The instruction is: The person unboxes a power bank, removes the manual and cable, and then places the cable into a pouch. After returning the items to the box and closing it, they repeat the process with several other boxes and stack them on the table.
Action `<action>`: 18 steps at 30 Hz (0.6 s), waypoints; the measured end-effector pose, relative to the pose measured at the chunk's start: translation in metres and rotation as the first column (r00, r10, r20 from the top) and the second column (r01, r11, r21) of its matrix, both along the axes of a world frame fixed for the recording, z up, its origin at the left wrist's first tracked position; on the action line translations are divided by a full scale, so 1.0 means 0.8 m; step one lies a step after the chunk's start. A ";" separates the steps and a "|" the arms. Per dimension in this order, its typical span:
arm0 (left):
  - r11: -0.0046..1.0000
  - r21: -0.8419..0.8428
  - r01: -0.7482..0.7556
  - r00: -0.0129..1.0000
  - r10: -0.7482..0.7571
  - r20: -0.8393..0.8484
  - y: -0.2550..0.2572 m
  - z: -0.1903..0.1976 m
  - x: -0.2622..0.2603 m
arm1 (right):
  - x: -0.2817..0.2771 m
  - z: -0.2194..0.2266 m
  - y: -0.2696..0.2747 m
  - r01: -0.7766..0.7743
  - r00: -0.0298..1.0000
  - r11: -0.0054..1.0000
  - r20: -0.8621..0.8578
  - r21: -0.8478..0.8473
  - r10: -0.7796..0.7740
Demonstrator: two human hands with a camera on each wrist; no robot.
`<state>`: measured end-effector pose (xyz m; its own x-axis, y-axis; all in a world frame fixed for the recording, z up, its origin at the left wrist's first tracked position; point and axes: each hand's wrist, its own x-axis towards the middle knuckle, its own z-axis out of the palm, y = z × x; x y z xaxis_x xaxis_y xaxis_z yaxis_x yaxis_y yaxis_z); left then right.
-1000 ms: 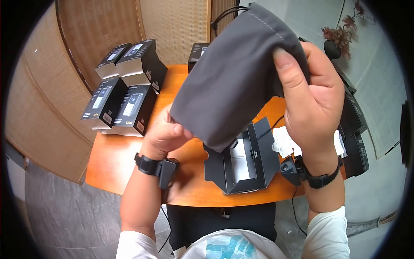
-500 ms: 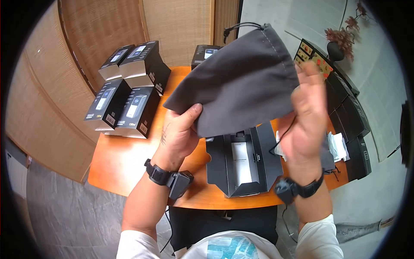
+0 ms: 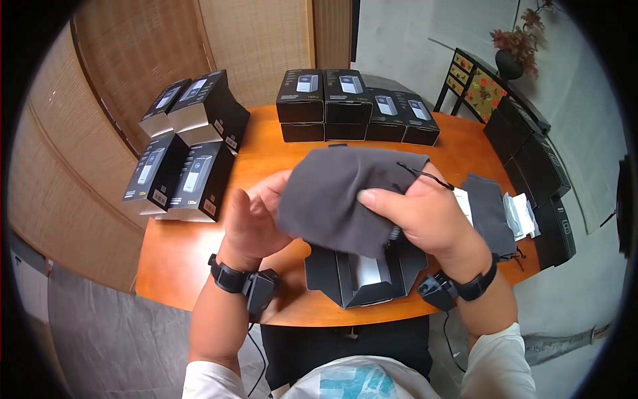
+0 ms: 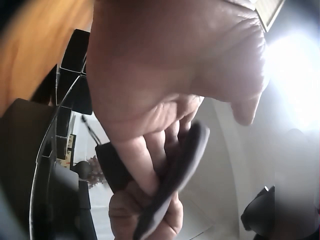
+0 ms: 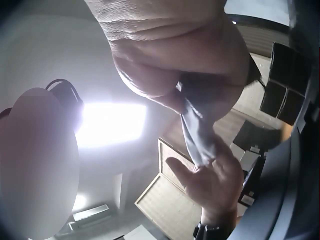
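A dark grey drawstring pouch [image 3: 339, 199] hangs in the air over an opened black box [image 3: 365, 286]. My right hand [image 3: 432, 216] pinches its drawstring end, thumb on top and fingers beneath. At the pouch's other side my left hand [image 3: 256, 223] has its thumb raised, and its fingers pass behind the cloth. The left wrist view shows those fingers extended against the pouch [image 4: 175, 182]. In the right wrist view the pouch [image 5: 200, 132] runs from my right hand [image 5: 175, 55] toward the left palm [image 5: 215, 182].
Several black printed boxes [image 3: 199, 176] stand at the table's left, and more boxes [image 3: 324, 106] along its back. On the right lie another grey pouch [image 3: 488, 209] and white packets [image 3: 522, 216], beside dark boxes [image 3: 538, 166] at the edge.
The pouch has come down and turned, its drawstring now at the right. My right hand has taken hold of that end; my left thumb has come off the cloth.
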<state>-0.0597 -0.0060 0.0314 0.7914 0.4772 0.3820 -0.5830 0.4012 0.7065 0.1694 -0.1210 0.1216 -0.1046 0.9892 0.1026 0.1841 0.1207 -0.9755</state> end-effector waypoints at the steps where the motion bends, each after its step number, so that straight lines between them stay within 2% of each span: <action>1: 0.996 -0.020 0.084 0.996 -0.084 0.000 0.002 -0.002 -0.002 | 0.004 -0.003 -0.003 -0.082 0.994 0.996 -0.066 0.027 0.083; 3: 0.989 -0.038 0.143 0.989 -0.144 -0.023 -0.003 0.000 0.001 | 0.011 -0.008 -0.008 -0.232 0.950 0.968 -0.189 0.101 0.247; 4: 0.984 -0.047 0.173 0.984 -0.174 -0.034 -0.006 0.000 0.004 | 0.019 0.001 -0.009 -0.317 0.948 0.942 -0.002 0.108 0.319; 5: 0.998 0.019 0.054 0.990 -0.051 -0.129 -0.007 -0.001 0.007 | 0.018 0.000 -0.010 -0.299 0.954 0.952 0.000 0.072 0.299; 7: 0.970 0.181 -0.165 0.936 0.212 -0.281 -0.009 -0.006 0.015 | 0.014 -0.002 -0.011 -0.263 0.965 0.965 0.008 -0.003 0.263; 8: 0.973 0.105 -0.206 0.943 0.226 -0.243 -0.011 -0.005 0.020 | 0.014 -0.005 -0.010 -0.222 0.975 0.974 -0.012 -0.033 0.222; 10: 0.956 0.094 -0.277 0.937 0.291 -0.193 -0.013 0.000 0.024 | 0.015 -0.028 -0.004 -0.148 0.956 0.989 -0.252 0.023 0.149; 12: 0.940 0.102 -0.326 0.932 0.338 -0.130 -0.018 0.002 0.027 | 0.014 -0.040 0.000 -0.105 0.877 0.991 -0.462 0.087 0.133; 15: 0.944 0.068 -0.323 0.933 0.329 -0.145 -0.023 -0.004 0.018 | 0.040 -0.053 0.002 -0.183 0.928 0.981 -0.317 0.068 0.195; 16: 0.847 0.409 -0.339 0.894 0.426 -0.141 -0.014 -0.009 0.012 | 0.049 -0.059 0.003 -0.220 0.935 0.975 -0.281 0.027 0.218; 17: 0.639 0.684 -0.353 0.840 0.538 -0.068 -0.006 -0.013 0.007 | 0.053 -0.065 0.005 -0.232 0.933 0.970 -0.265 0.070 0.242; 18: 0.747 0.610 -0.264 0.930 0.365 -0.045 0.000 -0.010 0.008 | 0.058 -0.070 0.007 -0.243 0.932 0.964 -0.249 0.112 0.264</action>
